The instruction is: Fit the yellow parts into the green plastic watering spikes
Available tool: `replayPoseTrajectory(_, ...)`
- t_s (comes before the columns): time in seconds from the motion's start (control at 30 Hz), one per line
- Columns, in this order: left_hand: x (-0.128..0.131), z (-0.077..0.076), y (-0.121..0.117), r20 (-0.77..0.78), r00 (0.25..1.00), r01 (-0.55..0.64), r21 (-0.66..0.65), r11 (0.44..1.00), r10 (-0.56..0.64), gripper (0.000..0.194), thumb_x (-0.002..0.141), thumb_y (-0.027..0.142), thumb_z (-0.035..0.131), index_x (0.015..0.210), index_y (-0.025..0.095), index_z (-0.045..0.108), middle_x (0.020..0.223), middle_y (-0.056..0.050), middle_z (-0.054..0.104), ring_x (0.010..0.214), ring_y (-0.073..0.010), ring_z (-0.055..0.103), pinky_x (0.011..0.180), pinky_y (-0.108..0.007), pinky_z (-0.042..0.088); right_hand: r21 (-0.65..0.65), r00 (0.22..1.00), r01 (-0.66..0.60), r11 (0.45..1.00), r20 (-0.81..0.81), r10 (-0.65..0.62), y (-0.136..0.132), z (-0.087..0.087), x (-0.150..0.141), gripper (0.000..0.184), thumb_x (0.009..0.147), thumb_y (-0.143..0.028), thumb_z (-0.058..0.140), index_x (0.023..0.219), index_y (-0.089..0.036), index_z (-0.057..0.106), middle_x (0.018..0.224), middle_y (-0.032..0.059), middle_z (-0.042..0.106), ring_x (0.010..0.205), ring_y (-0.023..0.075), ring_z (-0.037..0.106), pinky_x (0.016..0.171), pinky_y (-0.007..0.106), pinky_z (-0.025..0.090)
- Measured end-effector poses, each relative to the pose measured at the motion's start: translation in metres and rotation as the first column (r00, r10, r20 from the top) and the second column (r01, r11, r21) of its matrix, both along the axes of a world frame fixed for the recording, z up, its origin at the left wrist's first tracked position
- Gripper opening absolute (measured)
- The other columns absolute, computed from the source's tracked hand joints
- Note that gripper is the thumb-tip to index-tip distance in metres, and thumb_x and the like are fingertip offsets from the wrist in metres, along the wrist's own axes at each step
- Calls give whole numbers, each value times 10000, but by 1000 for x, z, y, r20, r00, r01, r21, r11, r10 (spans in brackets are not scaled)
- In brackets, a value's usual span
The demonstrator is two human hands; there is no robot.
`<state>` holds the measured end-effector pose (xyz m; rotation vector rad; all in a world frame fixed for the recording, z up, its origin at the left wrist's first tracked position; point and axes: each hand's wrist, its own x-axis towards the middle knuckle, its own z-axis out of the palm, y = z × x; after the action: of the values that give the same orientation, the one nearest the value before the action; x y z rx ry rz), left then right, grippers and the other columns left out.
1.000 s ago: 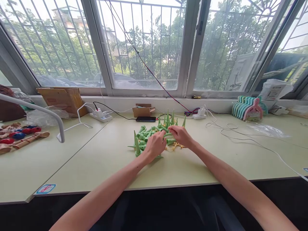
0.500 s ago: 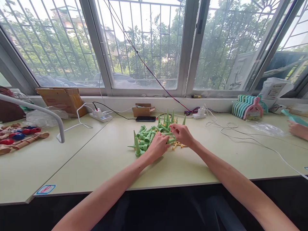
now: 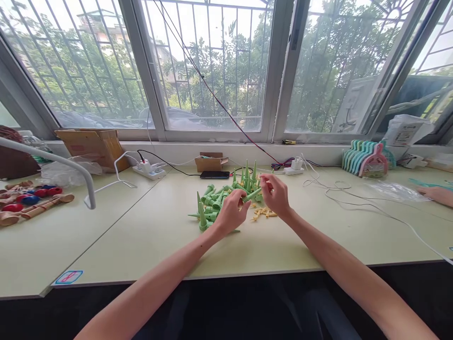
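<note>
Between the fingers of my left hand (image 3: pixel 230 210) is a green plastic spike (image 3: pixel 252 194), its narrow end pointing up and to the right. My right hand (image 3: pixel 278 196) is closed in a pinch close to that tip; whatever its fingers hold is too small to make out. Under and left of my left hand lies a heap of green spikes (image 3: pixel 213 203) with wide collars, partly hidden by the hand. Several upright green spikes (image 3: pixel 247 174) stand behind my hands. Small yellow plastic pieces (image 3: pixel 264 213) lie scattered below my right hand.
A phone (image 3: pixel 214 174) and an open cardboard box (image 3: pixel 211 163) sit behind the heap. Cables (image 3: pixel 339 189) cross the table at right, near a row of pastel plastic items (image 3: pixel 366 158). Another person's hand (image 3: pixel 437 193) is at far right. Wooden toys (image 3: pixel 38 203) lie at left.
My left hand has raised the green spike slightly, and its tip now angles upward. My right hand has shifted a little right and up. The other person's hand has moved lower.
</note>
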<state>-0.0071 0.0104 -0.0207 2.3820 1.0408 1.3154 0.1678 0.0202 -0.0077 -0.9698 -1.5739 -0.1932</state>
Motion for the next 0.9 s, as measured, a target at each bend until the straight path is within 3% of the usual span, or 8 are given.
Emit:
replayPoseTrajectory(0.2,2,5,-3,271,957,166,-201,965,-108,204,842,351,587,934,173,549,829,-24,613,704,-124,602,678,-256,512,2,999,31,1000,-20,-31,0,2,-1,216,959,-316,428,950,-176,592,936,59,643,483,63,429,541,230,424)
replayPoseTrajectory(0.37,4,6,-3,415,893,325,-329,887,-173,270,827,407,608,919,162,542,763,-14,611,653,-127,631,650,-267,543,-54,996,-43,998,-76,39,1,1,-1,198,950,-348,463,1002,-188,566,920,45,643,540,78,525,567,229,458)
replayPoseTrajectory(0.47,3,5,-3,402,892,367,-370,854,-209,283,842,421,588,947,162,546,762,-18,625,639,-128,632,627,-261,533,-91,987,-117,989,-118,105,0,-1,-3,206,944,-376,476,1015,-197,550,879,36,633,583,95,571,560,222,469)
replayPoseTrajectory(0.63,2,2,-4,286,917,381,-431,818,-277,335,879,477,507,979,165,575,682,1,577,554,-103,559,489,-210,446,-108,973,-202,974,-137,187,-7,-2,-11,195,930,-383,505,986,-201,550,795,5,590,529,77,529,517,205,439)
replayPoseTrajectory(0.8,-1,2,-3,199,948,311,-430,848,-247,369,882,494,485,941,152,610,625,19,510,475,-65,433,432,-190,370,-133,967,-240,962,-126,224,-8,-3,-15,192,907,-392,543,954,-207,556,710,-25,545,498,71,485,509,203,419)
replayPoseTrajectory(0.9,-1,3,-2,198,945,322,-415,851,-261,337,873,463,504,966,154,600,689,13,531,490,-53,407,430,-183,350,-148,960,-262,954,-141,242,-7,-4,-15,197,892,-397,565,939,-206,553,699,-30,545,490,69,479,506,202,413)
